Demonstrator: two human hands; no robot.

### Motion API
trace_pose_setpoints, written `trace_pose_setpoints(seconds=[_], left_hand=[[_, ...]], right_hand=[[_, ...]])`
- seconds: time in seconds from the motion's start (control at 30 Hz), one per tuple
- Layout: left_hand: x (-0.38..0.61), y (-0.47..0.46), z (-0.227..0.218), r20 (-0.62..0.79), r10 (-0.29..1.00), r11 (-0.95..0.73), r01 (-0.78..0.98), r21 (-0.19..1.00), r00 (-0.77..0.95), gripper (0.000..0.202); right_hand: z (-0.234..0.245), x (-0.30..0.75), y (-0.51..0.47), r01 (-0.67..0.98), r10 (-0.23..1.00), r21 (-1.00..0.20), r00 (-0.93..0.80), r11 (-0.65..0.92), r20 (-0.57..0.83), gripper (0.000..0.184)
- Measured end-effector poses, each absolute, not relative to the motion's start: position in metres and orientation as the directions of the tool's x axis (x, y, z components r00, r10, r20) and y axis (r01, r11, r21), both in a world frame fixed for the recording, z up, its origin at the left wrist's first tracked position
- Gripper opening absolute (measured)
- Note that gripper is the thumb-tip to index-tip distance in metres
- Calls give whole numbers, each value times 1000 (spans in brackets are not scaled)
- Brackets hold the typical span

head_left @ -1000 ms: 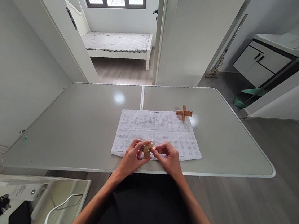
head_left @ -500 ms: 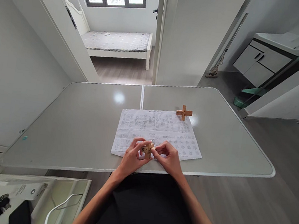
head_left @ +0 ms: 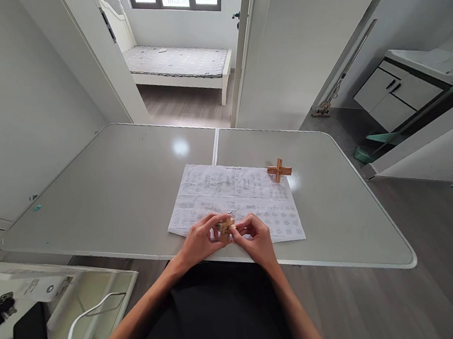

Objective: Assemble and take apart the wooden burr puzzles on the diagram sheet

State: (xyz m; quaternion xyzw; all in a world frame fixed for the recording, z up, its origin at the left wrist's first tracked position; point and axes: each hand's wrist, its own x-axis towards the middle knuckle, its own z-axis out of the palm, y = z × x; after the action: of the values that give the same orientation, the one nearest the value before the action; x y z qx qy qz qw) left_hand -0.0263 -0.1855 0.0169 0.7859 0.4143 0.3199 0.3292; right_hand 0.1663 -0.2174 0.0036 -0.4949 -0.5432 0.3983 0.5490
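Note:
Close to the table's front edge, my left hand (head_left: 200, 238) is closed around a small wooden burr puzzle (head_left: 225, 230) of interlocking blocks. From the other side my right hand (head_left: 254, 239) pinches a wooden puzzle piece that sticks out of it; fingers hide most of that piece. Both hands are over a printed instruction sheet (head_left: 244, 193) with rows of small diagrams. A second wooden puzzle (head_left: 278, 170), shaped like a cross, stands at the sheet's far right corner.
The grey table (head_left: 125, 190) has a pale rim and a seam across it. Below at the left, an open-topped white cabinet (head_left: 111, 298) holds a white cable and dark items. Beyond the table are a bed (head_left: 177, 62), a mop (head_left: 335, 89) and a sink cabinet (head_left: 401, 92).
The fingers of my left hand have shifted slightly on the puzzle. The piece at my right fingertips sits a little closer in to the puzzle. The cross-shaped puzzle and sheet stay put.

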Motion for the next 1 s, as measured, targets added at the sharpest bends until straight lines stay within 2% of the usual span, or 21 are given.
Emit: trace_pose_setpoints(seconds=[0.23,0.37,0.57,0.73,1.0], left_hand=[[-26,-188,17,238,859,-456,464,760,454,42],[-27,-188,14,290,854,-485,458,745,433,42],[-31,-187,10,360,813,-573,521,633,457,47],[-30,-187,10,351,798,-596,558,578,489,43],[-30,-187,10,334,787,-606,544,581,520,45]], right_hand=[[4,167,-217,98,980,-979,74,178,186,30],[6,166,-218,122,984,-978,37,167,172,25],[9,162,-219,289,991,-950,32,117,132,40],[7,163,-217,258,996,-964,49,58,73,42],[6,165,-216,220,997,-973,27,68,76,40]])
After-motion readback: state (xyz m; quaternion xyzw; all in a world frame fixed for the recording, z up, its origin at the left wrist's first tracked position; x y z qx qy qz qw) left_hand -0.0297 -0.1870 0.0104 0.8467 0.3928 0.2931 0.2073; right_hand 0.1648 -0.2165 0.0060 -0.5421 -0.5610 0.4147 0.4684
